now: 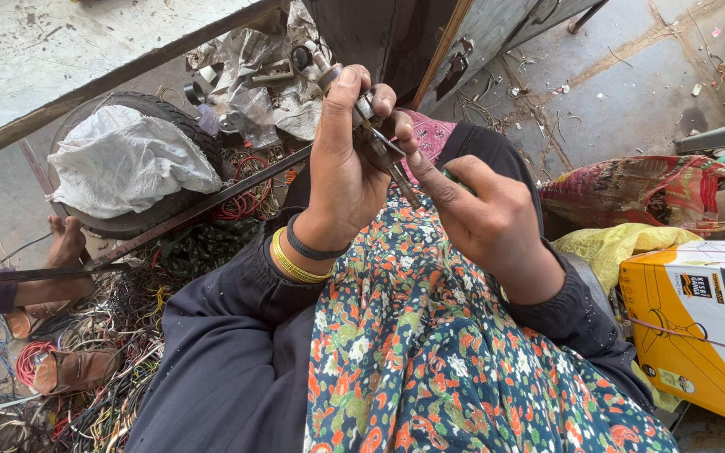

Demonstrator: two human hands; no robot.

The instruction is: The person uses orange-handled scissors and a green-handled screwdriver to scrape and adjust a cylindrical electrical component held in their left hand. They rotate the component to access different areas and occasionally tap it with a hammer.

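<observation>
Concrete floor, littered: tangled wires, tyre, yellow box. Left hand closed around small metal part, raised above lap for close view. Right hand pinches thin metal tool, tip against part.

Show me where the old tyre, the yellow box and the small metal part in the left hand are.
old tyre [179,126]: head view, upper rubber rim.
yellow box [673,335]: head view, yellow side.
small metal part [388,155]: head view, middle, held by left hand [341,168].

I see the tyre far left with a sack in it, wires below it, box right, bag behind the box.
</observation>
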